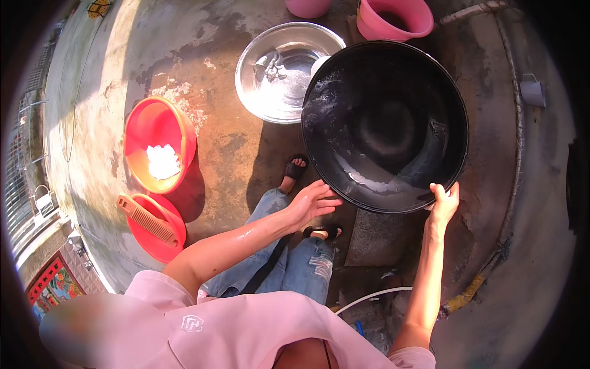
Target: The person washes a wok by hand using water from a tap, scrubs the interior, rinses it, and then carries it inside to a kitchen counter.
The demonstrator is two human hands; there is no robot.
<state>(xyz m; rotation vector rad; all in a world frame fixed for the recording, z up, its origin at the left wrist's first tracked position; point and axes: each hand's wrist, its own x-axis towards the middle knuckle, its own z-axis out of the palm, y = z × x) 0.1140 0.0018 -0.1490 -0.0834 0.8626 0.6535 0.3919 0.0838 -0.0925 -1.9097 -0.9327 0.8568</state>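
My right hand [443, 203] grips the near right rim of a large black basin [387, 124], its thumb over the edge. The basin looks wet inside, with pale streaks on its wall. Beside the basin's near left rim, my left hand [315, 200] has its fingers apart and holds nothing; whether its fingertips touch the rim I cannot tell. Partly behind the black basin is a silver metal basin [251, 97] with a grey cloth [272, 64] in it. Something white and rounded shows between the two basins.
At left, an orange-red basin [133, 138] holds white items [162, 162]. Near it, an orange ridged washboard [147, 220] lies across a red basin [173, 249]. Pink buckets [396, 27] stand at the far side. A white hose [368, 295] runs near my legs; a pale bucket [533, 92] is at right.
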